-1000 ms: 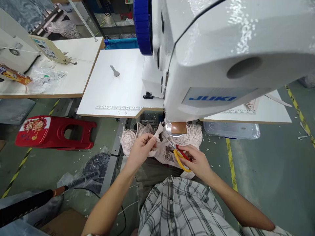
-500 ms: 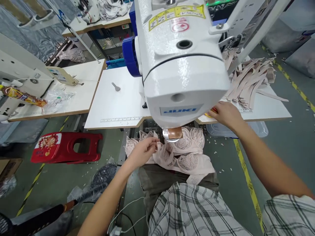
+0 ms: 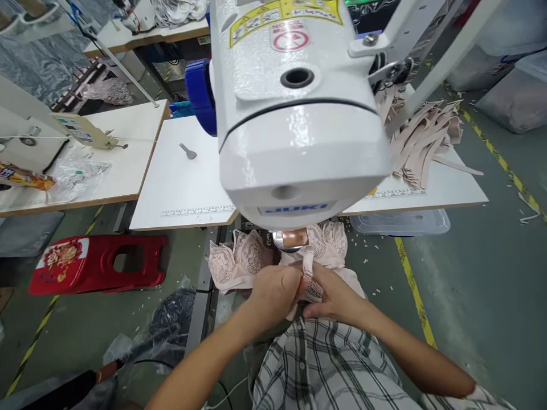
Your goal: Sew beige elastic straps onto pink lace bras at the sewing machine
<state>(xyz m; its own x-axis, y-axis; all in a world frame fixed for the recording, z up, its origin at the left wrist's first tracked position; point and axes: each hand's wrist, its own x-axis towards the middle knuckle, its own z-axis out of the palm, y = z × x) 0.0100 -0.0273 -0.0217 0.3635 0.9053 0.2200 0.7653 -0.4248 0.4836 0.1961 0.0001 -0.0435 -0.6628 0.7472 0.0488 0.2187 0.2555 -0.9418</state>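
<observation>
Below the head of the white sewing machine (image 3: pixel 299 142), my two hands are close together over my lap. My left hand (image 3: pixel 277 293) is closed, its fingertips pinching a pale pink lace bra (image 3: pixel 315 290) by the strap area. My right hand (image 3: pixel 339 297) is wrapped round the same bra from the right, thumb toward me. A narrow strap (image 3: pixel 307 263) loops up between the hands. Further lace cups (image 3: pixel 243 256) hang beneath the machine's needle area, left of my hands. The machine's lower end hides the needle, and my fingers cover much of the held bra.
Pale fabric strips (image 3: pixel 421 142) are heaped on the right of the white table (image 3: pixel 183 188). A small yellow-orange object (image 3: pixel 372 191) lies partly hidden at its front edge. A red stool (image 3: pixel 98 262) lies on the floor at left; a clear plastic lid or tray (image 3: pixel 401 222) sits under the table's right side.
My right hand has left the orange-yellow object at the table edge and come down to the bra. My left hand has moved right and toward me. The view has shifted slightly.
</observation>
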